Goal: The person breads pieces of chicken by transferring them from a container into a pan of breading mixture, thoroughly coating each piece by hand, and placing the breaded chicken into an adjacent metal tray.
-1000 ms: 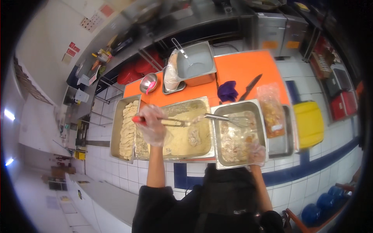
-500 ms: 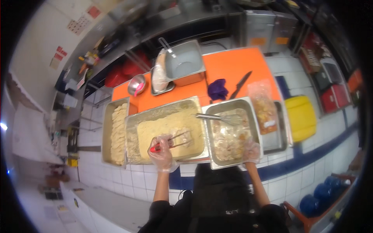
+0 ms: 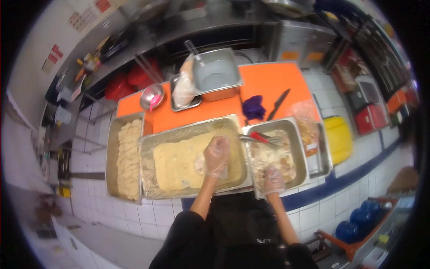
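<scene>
Both hands wear clear plastic gloves. My left hand [image 3: 217, 157] is above a steel pan [image 3: 148, 193] of pale yellow breading flour [image 3: 177, 163]. Its fingers look curled, and what is in them, if anything, is hidden. My right hand [image 3: 273, 180] reaches over the near rim of the steel pan [image 3: 305, 166] to the right, touching wet, pale pieces that look like raw chicken [image 3: 283, 154]; its finger ends are unclear. Across this pan's far left corner lie a wire whisk [image 3: 273, 139] and red-handled tongs [image 3: 257, 137].
A left-hand pan [image 3: 112, 179] holds coated pieces [image 3: 129, 157]. Across the orange table [image 3: 268, 74] are a steel bowl [image 3: 147, 95], a deep container [image 3: 217, 74], a purple cloth [image 3: 254, 108] and a knife [image 3: 281, 102]. A food bag [image 3: 308, 134] lies right; a yellow lid [image 3: 338, 139] stands beyond.
The red-handled tongs have left my left hand and now lie with the whisk. My left hand has moved right over the flour. My right hand has moved from the pan's near right corner onto the pieces.
</scene>
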The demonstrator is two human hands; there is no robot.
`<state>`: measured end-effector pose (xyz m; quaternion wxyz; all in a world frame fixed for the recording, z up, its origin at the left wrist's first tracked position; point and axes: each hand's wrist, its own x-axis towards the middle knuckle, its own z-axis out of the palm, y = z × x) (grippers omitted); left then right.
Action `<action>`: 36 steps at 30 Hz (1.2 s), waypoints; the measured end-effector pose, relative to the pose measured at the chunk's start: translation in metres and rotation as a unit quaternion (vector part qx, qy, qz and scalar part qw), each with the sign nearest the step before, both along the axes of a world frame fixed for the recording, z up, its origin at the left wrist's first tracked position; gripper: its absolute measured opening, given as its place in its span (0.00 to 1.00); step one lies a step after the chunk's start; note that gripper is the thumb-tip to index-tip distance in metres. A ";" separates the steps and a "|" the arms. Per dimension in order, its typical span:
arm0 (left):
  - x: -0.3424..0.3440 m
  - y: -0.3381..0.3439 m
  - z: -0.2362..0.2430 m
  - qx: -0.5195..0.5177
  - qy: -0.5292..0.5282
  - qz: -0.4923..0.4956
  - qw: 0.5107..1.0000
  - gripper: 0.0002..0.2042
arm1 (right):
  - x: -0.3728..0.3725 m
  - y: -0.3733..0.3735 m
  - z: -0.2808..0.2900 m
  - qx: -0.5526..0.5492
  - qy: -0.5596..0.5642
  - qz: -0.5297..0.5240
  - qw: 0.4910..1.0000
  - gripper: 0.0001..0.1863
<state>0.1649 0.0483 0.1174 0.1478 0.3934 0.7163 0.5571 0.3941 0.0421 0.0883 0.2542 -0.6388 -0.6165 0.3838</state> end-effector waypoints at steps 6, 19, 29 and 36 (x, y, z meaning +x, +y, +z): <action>-0.160 -0.127 -0.059 -0.436 0.143 -0.072 0.886 0.19 | -0.104 -0.028 -0.026 0.031 -0.161 0.240 0.957 0.25; -0.135 -0.152 -0.179 -0.263 -0.151 -0.365 0.880 0.26 | -0.158 -0.032 -0.102 -0.149 0.031 0.245 0.957 0.17; -0.171 -0.137 -0.209 -0.315 0.298 0.046 0.900 0.20 | -0.170 0.019 -0.135 -0.008 -0.254 0.299 0.920 0.17; -0.178 -0.111 -0.205 -0.294 0.122 0.171 0.932 0.14 | -0.189 0.023 -0.118 -0.020 -0.192 0.254 0.948 0.22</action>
